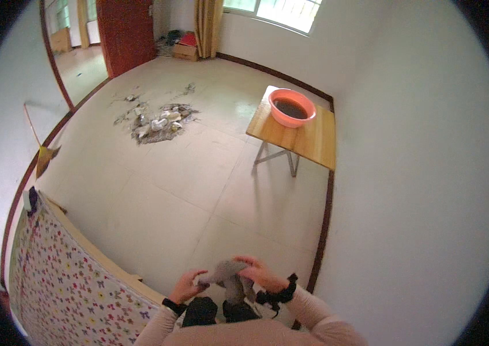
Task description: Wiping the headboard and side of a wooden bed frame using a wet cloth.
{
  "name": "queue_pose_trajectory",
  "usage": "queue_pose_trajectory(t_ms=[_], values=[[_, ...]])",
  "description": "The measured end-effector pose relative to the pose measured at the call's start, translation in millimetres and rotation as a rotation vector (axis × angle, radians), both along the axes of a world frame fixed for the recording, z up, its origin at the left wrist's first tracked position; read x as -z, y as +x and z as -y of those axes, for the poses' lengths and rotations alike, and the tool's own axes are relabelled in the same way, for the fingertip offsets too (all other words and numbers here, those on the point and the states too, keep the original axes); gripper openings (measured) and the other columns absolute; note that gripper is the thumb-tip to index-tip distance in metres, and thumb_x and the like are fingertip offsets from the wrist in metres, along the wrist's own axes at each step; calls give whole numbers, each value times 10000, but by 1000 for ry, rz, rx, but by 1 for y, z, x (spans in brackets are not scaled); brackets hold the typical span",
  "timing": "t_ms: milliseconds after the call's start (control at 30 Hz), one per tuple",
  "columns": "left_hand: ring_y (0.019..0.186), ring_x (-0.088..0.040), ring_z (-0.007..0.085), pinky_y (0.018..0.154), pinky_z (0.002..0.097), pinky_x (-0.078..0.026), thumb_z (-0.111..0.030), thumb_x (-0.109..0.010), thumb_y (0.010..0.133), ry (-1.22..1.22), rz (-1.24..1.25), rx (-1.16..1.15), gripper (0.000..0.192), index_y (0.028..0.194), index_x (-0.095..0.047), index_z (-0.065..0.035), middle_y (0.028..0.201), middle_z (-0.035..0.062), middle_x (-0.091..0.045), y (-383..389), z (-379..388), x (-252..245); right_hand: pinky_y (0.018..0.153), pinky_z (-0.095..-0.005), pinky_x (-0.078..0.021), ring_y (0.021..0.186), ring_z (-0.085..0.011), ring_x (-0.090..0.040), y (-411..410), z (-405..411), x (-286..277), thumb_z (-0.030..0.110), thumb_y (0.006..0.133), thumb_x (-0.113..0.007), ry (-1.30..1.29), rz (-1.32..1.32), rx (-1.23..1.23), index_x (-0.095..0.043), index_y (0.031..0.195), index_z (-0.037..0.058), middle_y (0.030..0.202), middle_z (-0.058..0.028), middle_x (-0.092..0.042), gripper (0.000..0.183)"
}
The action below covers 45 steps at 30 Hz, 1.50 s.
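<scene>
Low in the view, in front of my body, a crumpled grey cloth [232,277] hangs between my two hands. My left hand [187,285] grips its left end, and a black band is around that wrist. On the other side, my right hand [261,273] has its fingers closed on the upper right part of the cloth; a black band with a dangling bit is at that wrist. The lower folds of the cloth hang over my dark legwear. Some fingertips are blurred or hidden by the cloth.
A bed with a floral sheet [84,285] lies at my left. Ahead, a folding wooden table [309,142] by the right wall bears an orange basin [292,121] of dark liquid. A debris heap [160,125] lies on the floor; a broom [45,160] leans left.
</scene>
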<state>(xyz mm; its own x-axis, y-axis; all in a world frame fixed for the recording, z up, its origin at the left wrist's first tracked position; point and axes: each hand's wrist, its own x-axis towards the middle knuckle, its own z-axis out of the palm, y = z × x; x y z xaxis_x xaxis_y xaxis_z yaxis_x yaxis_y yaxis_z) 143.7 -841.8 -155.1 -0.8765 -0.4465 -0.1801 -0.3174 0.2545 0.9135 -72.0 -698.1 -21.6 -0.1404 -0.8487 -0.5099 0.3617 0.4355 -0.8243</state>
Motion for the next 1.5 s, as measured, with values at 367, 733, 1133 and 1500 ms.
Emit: queue_pose_trajectory(t_ms=[367, 733, 1133, 1500], values=[[997, -564, 138, 893, 301, -452, -156, -579, 919, 488, -348, -53, 254, 1120, -578, 0, 1039, 54, -621, -87, 84, -64, 983, -393, -400, 1190, -337, -472, -61, -14, -89, -63, 825, -533, -480, -1086, 273, -550, 1057, 33, 1291, -209, -468, 251], [938, -601, 163, 866, 323, -475, -230, -448, 961, 684, -405, -139, 273, 1094, -561, -21, 1023, 64, -624, -245, 144, -112, 977, -430, -400, 1198, -370, -450, -214, 12, -60, -152, 742, -555, -483, -1095, 329, -535, 1130, 59, 1304, -220, -450, 442], [1000, -587, 187, 835, 336, -501, -301, -492, 953, 887, -255, -234, 366, 1159, -521, -1, 1109, 79, -596, -348, 246, -104, 985, -369, -404, 1174, -301, -485, -314, 134, -82, -51, 869, -510, -442, -277, 399, -499, 1228, 37, 1335, -178, -433, 369], [1047, -568, 187, 891, 336, -481, -153, -601, 878, 893, -291, -29, 438, 1248, -474, 44, 1145, 106, -589, -486, 400, -123, 867, -301, -455, 974, -171, -569, -407, 270, -123, 229, 841, -582, -327, -138, 598, -526, 1158, -43, 1088, -98, -593, 422]])
